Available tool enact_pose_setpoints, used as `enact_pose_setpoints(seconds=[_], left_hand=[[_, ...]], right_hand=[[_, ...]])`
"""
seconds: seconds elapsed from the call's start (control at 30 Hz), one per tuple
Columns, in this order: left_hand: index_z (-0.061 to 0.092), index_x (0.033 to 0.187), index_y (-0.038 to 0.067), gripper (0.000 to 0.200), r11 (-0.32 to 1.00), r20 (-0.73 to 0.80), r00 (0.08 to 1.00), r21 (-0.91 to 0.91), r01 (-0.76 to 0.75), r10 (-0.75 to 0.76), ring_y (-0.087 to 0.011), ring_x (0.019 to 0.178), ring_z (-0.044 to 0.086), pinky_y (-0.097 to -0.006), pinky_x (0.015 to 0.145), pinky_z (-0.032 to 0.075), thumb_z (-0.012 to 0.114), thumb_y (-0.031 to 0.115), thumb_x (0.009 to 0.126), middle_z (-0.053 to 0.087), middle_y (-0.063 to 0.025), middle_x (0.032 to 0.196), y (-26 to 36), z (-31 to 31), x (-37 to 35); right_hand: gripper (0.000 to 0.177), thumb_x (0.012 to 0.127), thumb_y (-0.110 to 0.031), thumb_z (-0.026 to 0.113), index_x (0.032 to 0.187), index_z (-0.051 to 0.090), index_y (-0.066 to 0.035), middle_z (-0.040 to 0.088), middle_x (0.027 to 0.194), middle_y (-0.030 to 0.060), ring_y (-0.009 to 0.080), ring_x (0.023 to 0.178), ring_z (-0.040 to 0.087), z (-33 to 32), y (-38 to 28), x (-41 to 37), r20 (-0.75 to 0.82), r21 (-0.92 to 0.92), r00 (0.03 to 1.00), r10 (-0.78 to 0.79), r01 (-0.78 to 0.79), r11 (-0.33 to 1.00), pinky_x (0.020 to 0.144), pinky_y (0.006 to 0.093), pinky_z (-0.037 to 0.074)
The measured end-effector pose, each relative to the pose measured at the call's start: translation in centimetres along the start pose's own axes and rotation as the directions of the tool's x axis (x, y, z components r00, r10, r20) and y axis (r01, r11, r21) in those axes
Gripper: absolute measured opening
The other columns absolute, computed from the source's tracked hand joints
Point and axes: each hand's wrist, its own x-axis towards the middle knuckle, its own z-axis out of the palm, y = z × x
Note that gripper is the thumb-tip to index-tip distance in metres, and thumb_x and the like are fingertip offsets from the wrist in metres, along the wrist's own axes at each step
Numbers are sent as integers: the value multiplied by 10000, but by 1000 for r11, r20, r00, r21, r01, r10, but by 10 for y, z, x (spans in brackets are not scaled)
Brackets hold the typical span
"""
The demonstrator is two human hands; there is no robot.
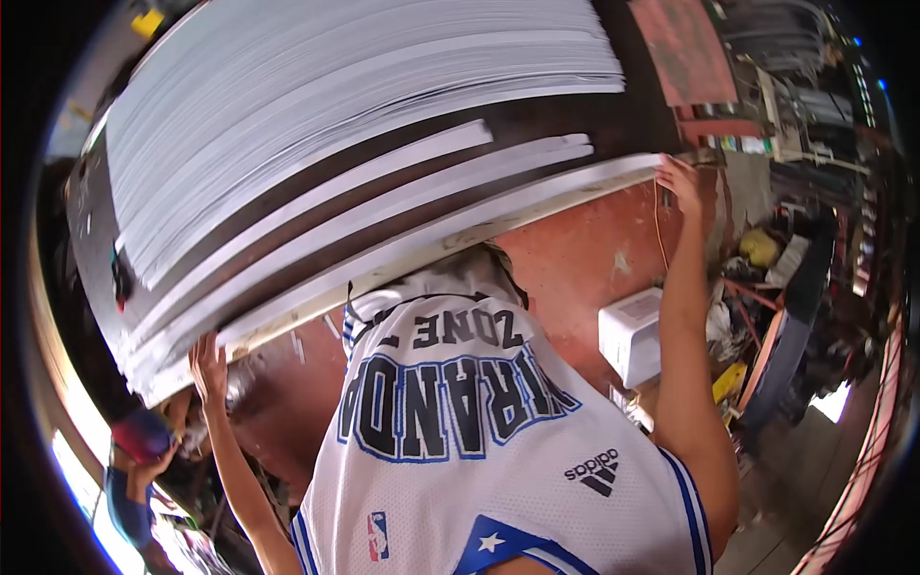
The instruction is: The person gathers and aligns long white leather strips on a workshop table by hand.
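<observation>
A long white strip [460, 218] runs along the front edge of a dark table [661, 125], right in front of my body. At its left part, my left hand [208, 372] has its fingers and thumb closed over the front edge. My right hand [680, 182] grips the strip's right end, fingers bent over it. Just behind lie a shorter white strip [412, 153] and another long strip [479, 165], roughly parallel to it. Beyond them a large stack of thin white strips or sheets [364, 57] covers much of the table.
A white box [631, 335] stands on the reddish floor [575, 249] to the right. Another person [134, 479] is at the lower left. Metal racks and clutter [795, 134] fill the right side. A thin cord [659, 230] hangs below my right hand.
</observation>
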Motion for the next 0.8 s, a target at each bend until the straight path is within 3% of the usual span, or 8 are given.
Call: enact_pose_setpoints(seconds=[0.2, 0.27, 0.33, 0.37, 0.53, 0.63, 0.73, 0.8], left_hand=[[576, 1201, 97, 448, 980, 235, 958, 148, 132, -164, -362, 1070, 562, -470, 925, 424, 700, 171, 776, 591, -139, 1155, 9, -51, 20], [600, 1204, 102, 374, 984, -57, 996, -169, 58, -69, -341, 1052, 604, -458, 873, 484, 670, 196, 849, 625, -137, 1142, 48, -62, 53], [607, 1221, 110, 340, 868, -104, 978, -483, 110, -182, -291, 1056, 622, -419, 857, 516, 640, 221, 902, 650, -130, 1136, 130, -79, 94], [599, 1240, 107, 351, 734, -148, 985, -678, -34, -91, -240, 1077, 616, -394, 883, 512, 641, 212, 908, 647, -118, 1166, 161, -68, 115], [486, 1346, 111, 587, 628, -273, 854, -585, -513, 443, -329, 1141, 551, -415, 966, 460, 705, 300, 836, 580, -148, 1239, 408, -84, 207], [524, 1295, 120, 561, 528, -478, 721, -491, -693, 501, -338, 966, 628, -410, 809, 520, 734, 280, 801, 642, -122, 1079, 457, -80, 221], [595, 1164, 102, 424, 563, -419, 798, -566, -602, 432, -317, 833, 658, -393, 695, 542, 731, 258, 795, 657, -100, 966, 472, -71, 221], [631, 1044, 90, 305, 527, -538, 710, -481, -701, 454, -298, 735, 659, -381, 595, 536, 728, 228, 790, 650, -80, 873, 463, -76, 217]], right_hand=[[327, 840, -304, 739, 956, 650, -12, 683, 840, 83, 128, 718, 650, 55, -11, -50, -8, 118, 995, -95, 95, 988, 681, 254, 558], [323, 845, -301, 734, 944, 654, -4, 680, 812, 78, 135, 706, 651, 79, -16, -74, 0, 164, 993, -119, 117, 980, 686, 258, 561], [287, 847, -279, 732, 918, 662, -10, 664, 776, 60, 128, 684, 642, 100, -25, -97, -21, 285, 987, -160, 159, 945, 665, 258, 555], [287, 847, -279, 732, 918, 662, -10, 664, 776, 60, 128, 684, 642, 109, -30, -109, -18, 307, 989, -149, 148, 940, 665, 258, 555], [224, 857, -223, 717, 911, 678, -9, 643, 742, 44, 113, 663, 623, 131, -61, -145, 22, 444, 970, -240, 206, 872, 632, 257, 542], [220, 853, -214, 716, 911, 684, -4, 654, 755, 48, 109, 665, 632, 168, -76, -173, 65, 456, 973, -219, 167, 874, 633, 246, 542], [240, 845, -216, 724, 918, 679, 9, 667, 755, 48, 105, 653, 641, 182, -76, -177, 51, 482, 976, -212, 162, 861, 608, 231, 539], [243, 842, -213, 728, 919, 679, 12, 668, 734, 41, 99, 630, 637, 194, -78, -186, 25, 485, 984, -174, 141, 863, 581, 222, 534]])
